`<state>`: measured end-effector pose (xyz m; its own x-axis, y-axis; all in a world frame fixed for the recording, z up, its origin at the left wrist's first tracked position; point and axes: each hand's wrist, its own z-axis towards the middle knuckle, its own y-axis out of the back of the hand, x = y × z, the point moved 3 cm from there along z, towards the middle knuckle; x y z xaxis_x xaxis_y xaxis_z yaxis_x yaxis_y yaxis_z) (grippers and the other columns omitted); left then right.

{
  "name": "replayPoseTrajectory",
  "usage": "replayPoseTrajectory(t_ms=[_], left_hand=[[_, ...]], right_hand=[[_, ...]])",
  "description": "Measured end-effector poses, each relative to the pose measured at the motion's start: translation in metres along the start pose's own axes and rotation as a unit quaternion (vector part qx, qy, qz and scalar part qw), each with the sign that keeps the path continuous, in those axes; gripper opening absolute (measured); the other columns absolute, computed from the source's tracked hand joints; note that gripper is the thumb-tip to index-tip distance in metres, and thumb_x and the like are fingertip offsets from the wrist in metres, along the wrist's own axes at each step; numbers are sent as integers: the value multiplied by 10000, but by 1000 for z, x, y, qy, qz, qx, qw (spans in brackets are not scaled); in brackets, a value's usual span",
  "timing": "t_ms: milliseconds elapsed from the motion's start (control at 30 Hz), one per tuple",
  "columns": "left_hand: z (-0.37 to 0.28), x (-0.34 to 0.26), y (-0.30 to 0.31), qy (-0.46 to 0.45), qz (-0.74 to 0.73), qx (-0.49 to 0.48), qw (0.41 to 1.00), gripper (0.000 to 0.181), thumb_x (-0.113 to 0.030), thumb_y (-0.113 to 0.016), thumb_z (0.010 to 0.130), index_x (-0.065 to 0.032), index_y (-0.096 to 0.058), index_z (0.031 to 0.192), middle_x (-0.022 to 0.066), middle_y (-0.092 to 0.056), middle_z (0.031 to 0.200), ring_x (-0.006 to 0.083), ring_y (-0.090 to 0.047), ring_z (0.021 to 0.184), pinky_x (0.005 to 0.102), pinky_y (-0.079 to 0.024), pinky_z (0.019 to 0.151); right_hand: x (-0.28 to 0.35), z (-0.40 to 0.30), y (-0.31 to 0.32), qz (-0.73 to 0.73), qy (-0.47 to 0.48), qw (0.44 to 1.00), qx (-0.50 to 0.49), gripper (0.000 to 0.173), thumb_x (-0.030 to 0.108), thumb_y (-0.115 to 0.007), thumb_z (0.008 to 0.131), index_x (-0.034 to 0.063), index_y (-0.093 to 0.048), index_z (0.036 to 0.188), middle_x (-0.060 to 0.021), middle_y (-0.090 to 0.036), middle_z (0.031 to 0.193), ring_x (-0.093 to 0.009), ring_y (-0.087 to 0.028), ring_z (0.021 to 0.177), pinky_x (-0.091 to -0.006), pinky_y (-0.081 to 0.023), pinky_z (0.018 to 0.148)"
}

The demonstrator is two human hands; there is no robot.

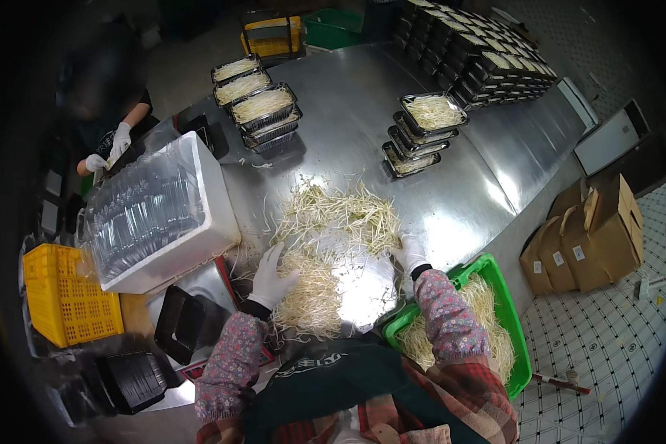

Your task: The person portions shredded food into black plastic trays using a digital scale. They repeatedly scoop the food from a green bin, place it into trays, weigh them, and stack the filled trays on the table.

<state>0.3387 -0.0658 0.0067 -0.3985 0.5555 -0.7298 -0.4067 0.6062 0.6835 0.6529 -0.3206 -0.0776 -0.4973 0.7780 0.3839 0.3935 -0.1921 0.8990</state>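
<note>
My left hand [271,277], in a white glove, lies with thumb and fingers apart against the left side of a pile of bean sprouts [311,294] on the metal table [449,205]. At the right end of a looser, greener band of sprouts [344,213] is my right hand [409,253], gloved too. Its fingertips are partly hidden, so I cannot tell whether they grip any strands. Beneath my right forearm, a green crate [519,333] holds more sprouts. An empty black plastic tray [178,324] sits on a scale [222,288] left of my left forearm.
A foam box [222,216] of clear lids stands left, near a yellow crate [72,299] and stacked black trays [130,383]. Filled trays [263,108] [433,114] form stacks farther back. Across the table, a co-worker's gloved hands [119,141] handle a tray. Cardboard boxes [588,238] are at right.
</note>
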Motion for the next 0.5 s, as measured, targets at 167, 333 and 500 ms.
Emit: replayPoseTrajectory(t_ms=[167, 333, 500], left_hand=[[64, 47, -5, 104, -43, 17, 993, 1064, -373, -828, 715, 2, -223, 1506, 273, -312, 1500, 379, -301, 1407, 408, -265, 1163], [137, 60, -26, 171, 73, 29, 982, 1284, -465, -880, 615, -32, -103, 1541, 280, -193, 1551, 411, -168, 1452, 507, -182, 1181], [152, 40, -82, -36, 89, 35, 995, 600, -276, -740, 802, -116, -524, 1338, 103, -551, 1352, 297, -464, 1281, 462, -371, 1077]], right_hand=[[8, 30, 17, 343, 1, 939, 8, 198, 164, -734, 812, 60, -730, 981, -134, -720, 891, -221, -667, 791, -308, -517, 761], [98, 58, 54, 26, 100, 995, 9, 748, 255, -812, 748, 163, -483, 1414, -185, -377, 1472, -345, -372, 1363, -411, -405, 1084], [105, 94, -8, -34, 142, 978, 148, 521, 236, -813, 742, 150, -642, 1226, -90, -574, 1313, -283, -595, 1140, -396, -446, 1033]])
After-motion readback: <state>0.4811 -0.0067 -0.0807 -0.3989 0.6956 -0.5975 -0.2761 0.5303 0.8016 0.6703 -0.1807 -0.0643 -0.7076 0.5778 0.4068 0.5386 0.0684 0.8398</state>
